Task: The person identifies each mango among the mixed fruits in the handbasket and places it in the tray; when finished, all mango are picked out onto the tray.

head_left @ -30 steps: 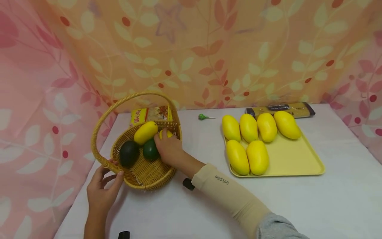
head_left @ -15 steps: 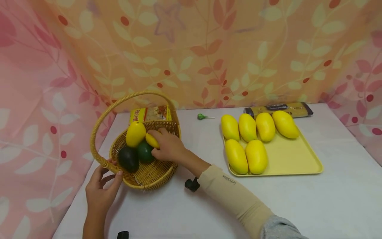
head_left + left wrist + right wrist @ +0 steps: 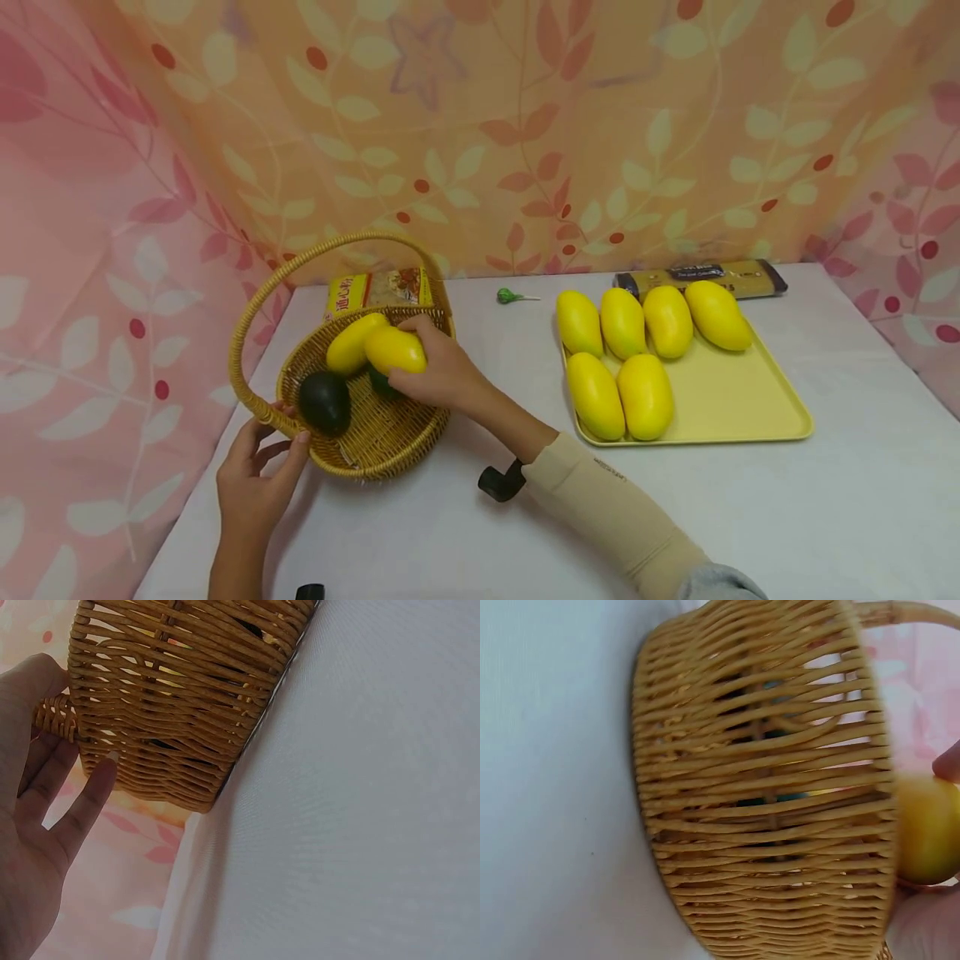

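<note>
A wicker basket (image 3: 367,442) with an arched handle stands at the left in the head view. My left hand (image 3: 257,475) holds its rim where the handle joins, fingers behind and thumb in front. Over the basket's right part, my right hand (image 3: 444,367) grips a yellow mango (image 3: 396,350). A second mango (image 3: 348,346) lies in the basket just behind it. At the left inside is a dark avocado (image 3: 325,404); a green one (image 3: 381,385) is mostly hidden under the held mango. The right wrist view shows the held mango (image 3: 926,832) above the rim.
A yellow tray (image 3: 742,400) at the right bears several mangoes (image 3: 647,396). Behind it lies a long spaghetti packet (image 3: 705,279). A pasta bag (image 3: 386,287) is behind the basket, and a green lollipop (image 3: 510,296) lies midway at the back.
My right hand has lifted the mango from among the fruit in the basket and drawn slightly right. The other mango has shifted and turned. My left hand stays on the rim.
</note>
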